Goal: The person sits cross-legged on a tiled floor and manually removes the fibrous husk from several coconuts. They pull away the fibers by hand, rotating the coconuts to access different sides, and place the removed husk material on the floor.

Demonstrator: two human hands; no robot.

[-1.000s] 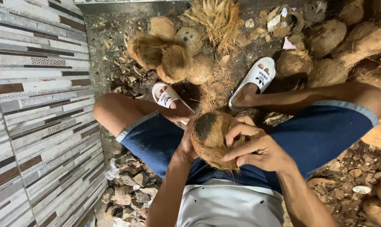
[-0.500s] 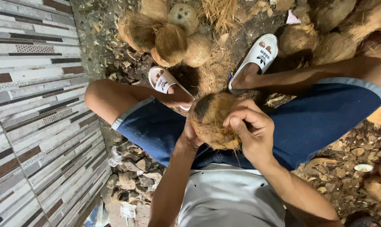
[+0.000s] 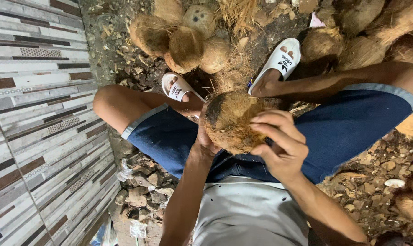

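Head view, only one on file. We note a seated person w/ a husked coconut held up over the lap, just above blue shorts, between the knees. Left hand sits under and behind the nut on its left side; mostly hidden, so we see wrist and part of palm pressed to the shell, grip closed around it as far as we can tell. Right hand is on the nut's right side, fingers curled over the fibrous top and touching it, thumb lower against the shell; hand narrow, clamped on the nut. Nut surface brown, hairy, w/ a dark patch at upper left. Grey shirt at bottom centre. Both feet in white slippers on the ground ahead, one per side of the nut. Beyond the feet we log a pile of coconuts, touching one another, w/ loose husk fibre beside them. More husks at upper right. Shell bits litter the dirt at right and under the left knee. Striped tiled wall runs down the left edge.
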